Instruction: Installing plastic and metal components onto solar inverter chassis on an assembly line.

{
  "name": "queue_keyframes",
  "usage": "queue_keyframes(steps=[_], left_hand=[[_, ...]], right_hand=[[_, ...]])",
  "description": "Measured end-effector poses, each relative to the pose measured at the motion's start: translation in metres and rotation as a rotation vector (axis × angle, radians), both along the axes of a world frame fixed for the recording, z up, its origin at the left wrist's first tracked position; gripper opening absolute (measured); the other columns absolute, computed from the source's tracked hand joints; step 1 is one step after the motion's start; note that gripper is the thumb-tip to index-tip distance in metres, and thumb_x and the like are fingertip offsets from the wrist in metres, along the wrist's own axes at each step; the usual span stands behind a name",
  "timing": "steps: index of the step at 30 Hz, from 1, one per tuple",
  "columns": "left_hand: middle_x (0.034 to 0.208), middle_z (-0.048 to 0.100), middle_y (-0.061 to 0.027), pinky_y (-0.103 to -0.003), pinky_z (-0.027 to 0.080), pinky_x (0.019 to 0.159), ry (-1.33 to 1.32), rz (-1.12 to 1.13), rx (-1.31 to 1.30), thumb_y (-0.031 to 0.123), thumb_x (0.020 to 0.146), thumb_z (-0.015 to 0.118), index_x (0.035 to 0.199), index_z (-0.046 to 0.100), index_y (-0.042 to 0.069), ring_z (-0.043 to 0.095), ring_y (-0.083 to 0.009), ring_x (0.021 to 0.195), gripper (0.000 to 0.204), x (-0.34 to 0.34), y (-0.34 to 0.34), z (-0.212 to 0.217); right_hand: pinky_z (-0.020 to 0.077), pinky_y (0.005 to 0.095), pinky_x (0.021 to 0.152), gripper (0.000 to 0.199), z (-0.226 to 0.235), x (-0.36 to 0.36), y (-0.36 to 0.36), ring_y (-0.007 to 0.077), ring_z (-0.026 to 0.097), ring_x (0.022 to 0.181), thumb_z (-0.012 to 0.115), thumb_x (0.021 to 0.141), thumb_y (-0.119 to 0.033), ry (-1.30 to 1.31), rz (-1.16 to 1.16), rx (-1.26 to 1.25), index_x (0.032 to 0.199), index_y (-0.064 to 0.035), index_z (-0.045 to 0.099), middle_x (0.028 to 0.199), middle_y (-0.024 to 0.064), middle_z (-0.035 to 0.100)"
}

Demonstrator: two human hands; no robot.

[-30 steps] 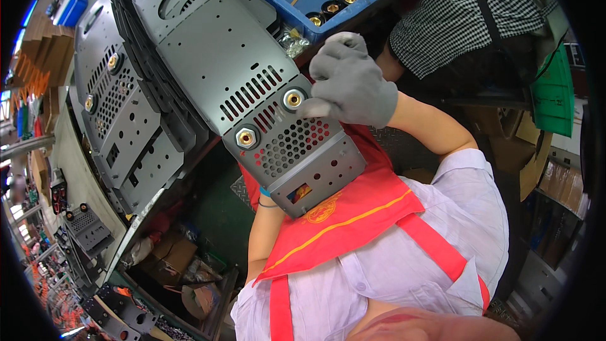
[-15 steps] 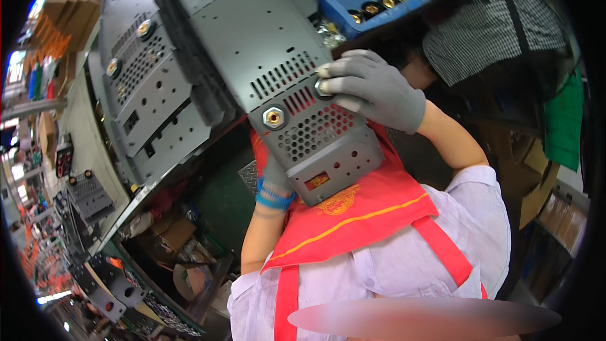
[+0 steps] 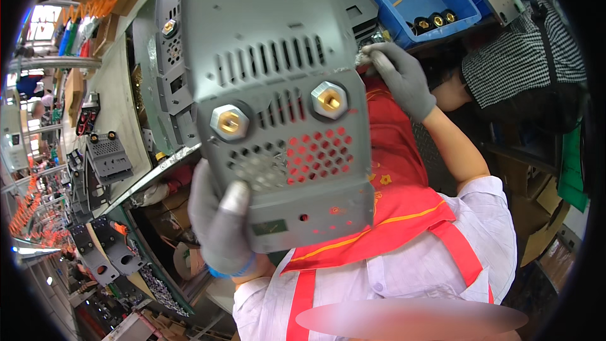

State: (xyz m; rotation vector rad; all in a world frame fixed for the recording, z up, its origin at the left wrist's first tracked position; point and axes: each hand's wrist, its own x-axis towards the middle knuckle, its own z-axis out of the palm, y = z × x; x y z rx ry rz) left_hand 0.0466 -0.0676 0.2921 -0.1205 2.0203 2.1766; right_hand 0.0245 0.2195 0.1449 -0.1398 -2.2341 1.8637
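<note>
A grey sheet-metal panel (image 3: 278,22) with slots and round holes is lifted close in front of me, its near end bent. Two silver hex nuts, the left nut (image 3: 229,122) and the right nut (image 3: 329,100), sit on it around brass centers. My left hand (image 3: 221,221), in a grey glove, grips the panel's near left side, thumb pressed on the perforated face and fingers hidden beneath. My gloved right hand (image 3: 404,79) is beside the panel's right edge with its fingertips pinched together. Whether they hold the edge or something small is unclear.
At the back right stands a blue bin (image 3: 435,0) with several black-and-brass fittings. Another grey panel (image 3: 173,63) with nuts lies to the left on the bench. A person in checked cloth (image 3: 524,57) sits at the right. More metal parts (image 3: 107,155) are farther left.
The panel has come up closer and leftward, off the bench level. My left hand now shows, thumb on its face. My right hand has left the right nut and moved rightward to the panel's edge.
</note>
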Motion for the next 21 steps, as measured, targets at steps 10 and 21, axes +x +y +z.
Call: queue_keyframes(steps=[10, 21], left_hand=[[0.113, 0.062, -0.0130, -0.030, 0.045, 0.092, 0.140, -0.105, -0.058, 0.011, 0.086, 0.056, 0.132, 0.046, -0.008, 0.060, -0.0186, 0.100, 0.050, -0.145, -0.050, -0.001], [0.106, 0.063, -0.0208, -0.039, 0.047, 0.090, 0.325, -0.139, -1.469, 0.022, 0.084, 0.056, 0.125, 0.058, 0.009, 0.062, -0.0331, 0.096, 0.043, -0.179, -0.069, -0.005]], right_hand=[[0.0416, 0.0185, 0.046, 0.039, -0.002, -0.072, 0.002, 0.0056, 0.049, 0.052, 0.050, 0.096, -0.045, -0.567, -0.079, -0.755, 0.093, -0.0079, 0.059, 0.069, -0.0010, 0.058], [0.0447, 0.0237, 0.043, 0.032, 0.002, -0.050, -0.016, 0.0104, 0.053, 0.050, 0.053, 0.094, -0.030, -0.331, -0.140, -0.482, 0.085, -0.0019, 0.064, 0.068, 0.0043, 0.061]])
